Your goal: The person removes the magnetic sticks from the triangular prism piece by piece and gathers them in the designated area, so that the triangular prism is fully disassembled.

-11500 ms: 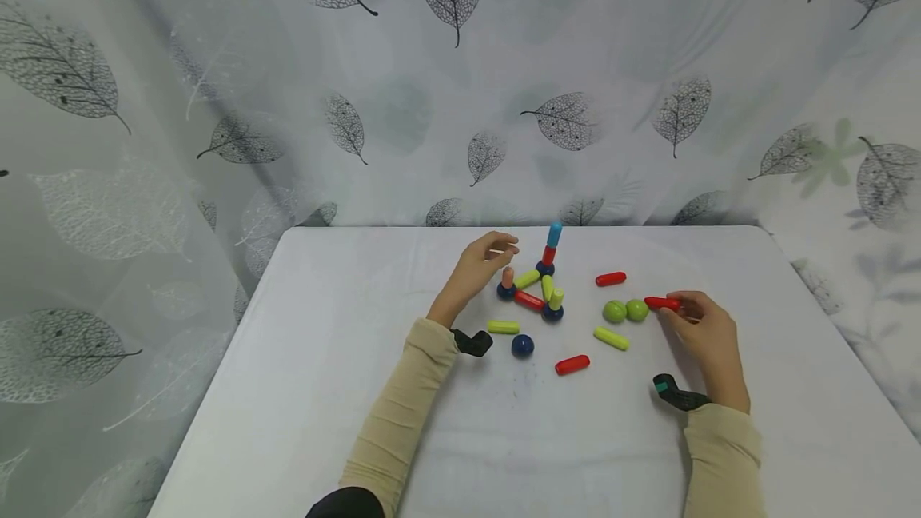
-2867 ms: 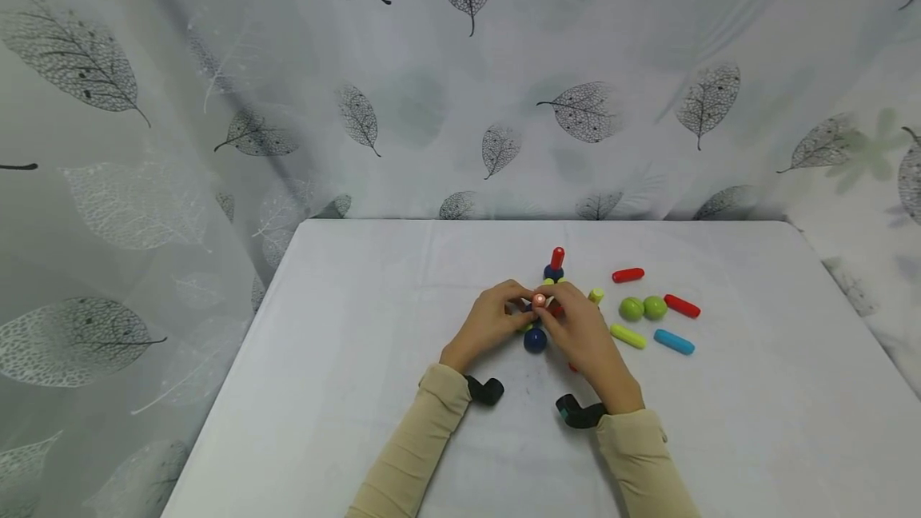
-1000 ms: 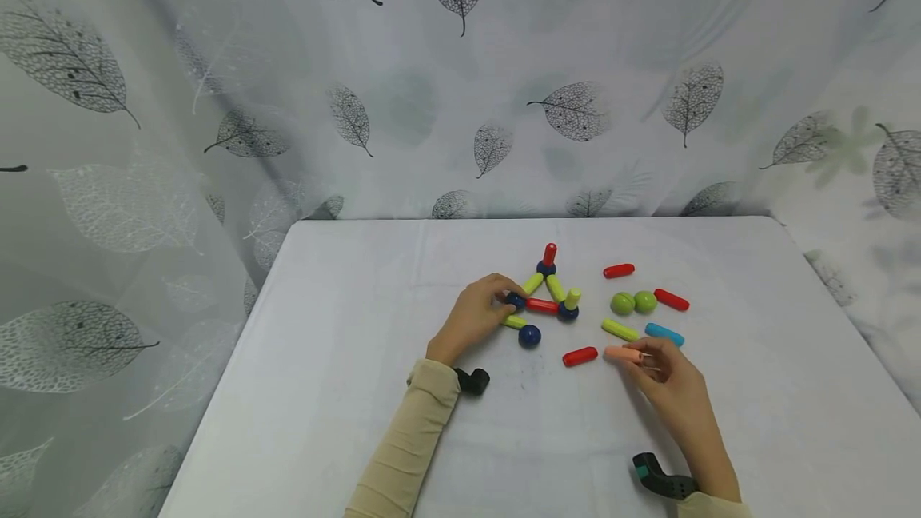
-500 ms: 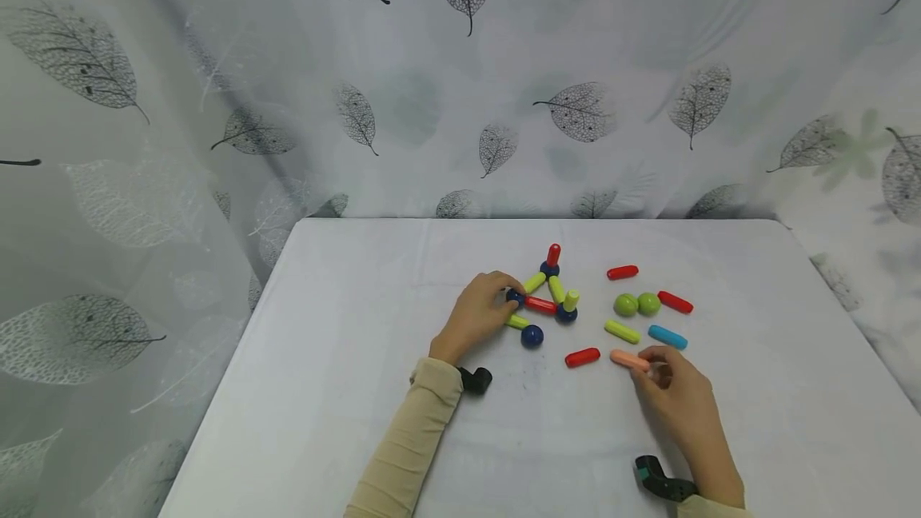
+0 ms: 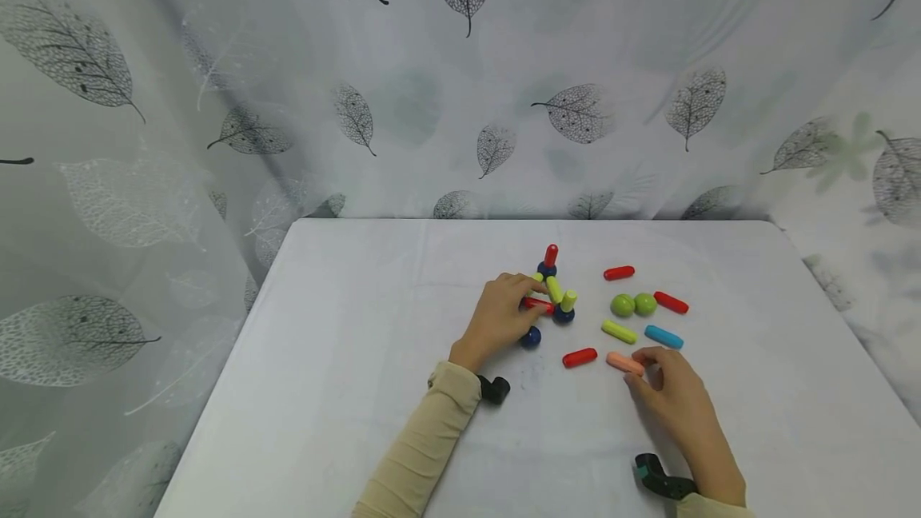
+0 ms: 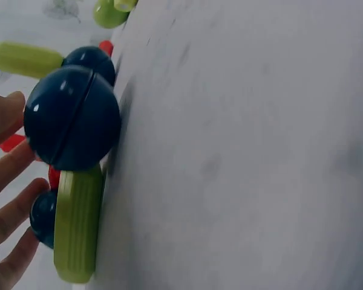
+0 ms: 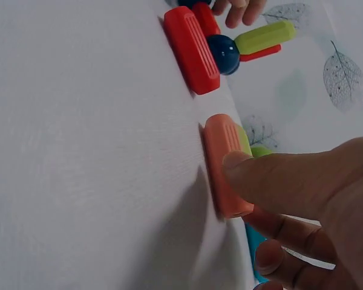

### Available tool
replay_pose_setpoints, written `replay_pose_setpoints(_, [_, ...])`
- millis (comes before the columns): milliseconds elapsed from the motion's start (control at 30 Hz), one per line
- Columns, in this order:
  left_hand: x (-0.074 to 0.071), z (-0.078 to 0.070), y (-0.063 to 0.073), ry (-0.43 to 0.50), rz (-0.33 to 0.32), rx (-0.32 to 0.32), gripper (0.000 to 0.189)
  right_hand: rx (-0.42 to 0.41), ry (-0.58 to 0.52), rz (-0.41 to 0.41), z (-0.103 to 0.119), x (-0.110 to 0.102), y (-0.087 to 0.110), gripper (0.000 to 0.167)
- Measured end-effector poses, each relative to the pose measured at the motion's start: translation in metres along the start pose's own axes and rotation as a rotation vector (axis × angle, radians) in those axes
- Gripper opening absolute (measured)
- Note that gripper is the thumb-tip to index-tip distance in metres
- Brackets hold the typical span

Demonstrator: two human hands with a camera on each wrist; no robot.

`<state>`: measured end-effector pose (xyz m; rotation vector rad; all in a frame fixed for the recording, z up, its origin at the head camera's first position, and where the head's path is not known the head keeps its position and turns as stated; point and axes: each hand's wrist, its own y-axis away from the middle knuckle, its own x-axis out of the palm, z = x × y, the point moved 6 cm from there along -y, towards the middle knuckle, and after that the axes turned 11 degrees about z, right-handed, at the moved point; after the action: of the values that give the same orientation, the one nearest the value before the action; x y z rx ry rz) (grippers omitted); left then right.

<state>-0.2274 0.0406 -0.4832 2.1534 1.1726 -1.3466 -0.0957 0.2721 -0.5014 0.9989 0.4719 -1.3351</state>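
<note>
In the head view my left hand [image 5: 504, 314] hovers over the assembled toy of rods and blue balls, thumb and fingers spread around a red connecting rod [image 5: 537, 304]. A front blue ball [image 6: 72, 118] and a lime rod [image 6: 78, 229] stand before those fingers in the left wrist view; whether they touch the red rod is partly hidden. My right hand [image 5: 672, 394] pinches one end of an orange rod [image 5: 623, 363] low over the table, its thumb [image 7: 248, 172] on the rod's side. An upright red rod [image 5: 551, 255] tops the rear ball, an upright lime rod [image 5: 569, 300] the right one.
Loose on the white table [image 5: 324, 358] lie a near red rod [image 5: 580, 357], a lime rod [image 5: 619, 332], a blue rod [image 5: 663, 336], two green balls [image 5: 634, 305] and two farther red rods [image 5: 671, 301]. A leaf-patterned curtain [image 5: 403, 142] hangs behind.
Earlier both hands worked at the toy with the orange rod; the right hand then carried it to the right front. Since half a second ago the left hand has shifted right, from the left ball.
</note>
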Motion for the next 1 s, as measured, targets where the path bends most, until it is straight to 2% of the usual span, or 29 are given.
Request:
replay_pose_setpoints(200, [0.004, -0.011, 0.001, 0.012, -0.014, -0.033, 0.03, -0.09, 0.013, -0.067, 0.018, -0.01, 0.003, 0.043])
replay_pose_setpoints(467, [0.012, -0.017, 0.002, -0.018, -0.072, -0.101, 0.032, -0.285, -0.105, -0.209, 0.051, -0.017, -0.007, 0.029])
replay_pose_setpoints(667, [0.017, -0.021, 0.001, -0.05, -0.083, -0.128, 0.03, -0.306, -0.194, -0.204, 0.069, -0.014, -0.021, 0.033])
replay_pose_setpoints(800, [0.018, -0.023, 0.001, -0.08, -0.097, -0.153, 0.027, -0.329, -0.204, -0.205, 0.08, -0.013, -0.031, 0.036])
replay_pose_setpoints(1000, [0.018, -0.03, 0.001, -0.115, -0.135, -0.154, 0.027, -0.397, -0.2, -0.21, 0.093, -0.016, -0.041, 0.037])
